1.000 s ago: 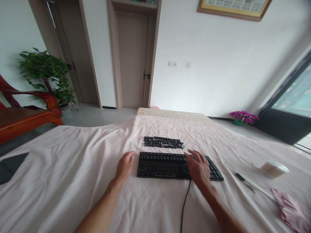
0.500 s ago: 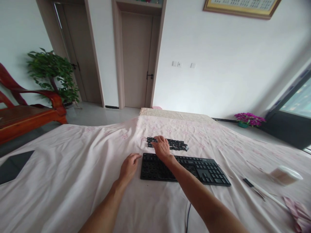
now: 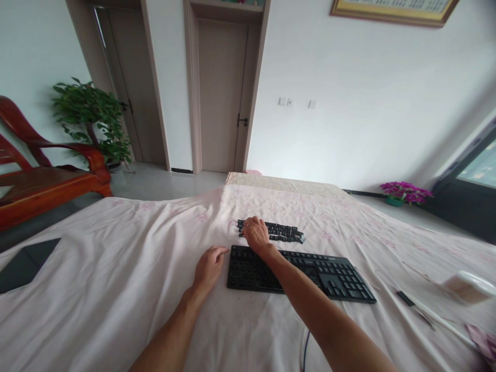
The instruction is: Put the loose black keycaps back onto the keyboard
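A flat black plastic keyboard [image 3: 298, 268] lies a little right of the middle of the frame on a soft, wrinkled pink sheet [image 3: 116, 268] printed with faint flowers. Its surface is a grid of small square sockets and low keys, and a thin dark cable [image 3: 305, 356] runs from its near edge toward the bottom of the frame. Just above it, toward the centre, a long strip of loose black keycaps [image 3: 281, 232] lies in rows on the sheet, small blocky pieces set close together.

The right hand [image 3: 254, 233] reaches across the left part of the keyboard and rests on the left end of the keycap strip, fingers curled downward onto the pieces; whether they pinch one cannot be told. The left hand [image 3: 209, 265] lies palm down on the sheet just beside the keyboard's left edge, fingers loosely together and gently bent, holding nothing.

At the right edge of the frame sit a pale rounded container [image 3: 467, 287] and a thin white stick with a dark tip [image 3: 422, 309]. A smooth dark flat panel [image 3: 25, 261] shows at the left edge. Farther back stand a glossy red wooden chair [image 3: 46, 170], a leafy green plant [image 3: 93, 119] and plain beige doors [image 3: 220, 93].
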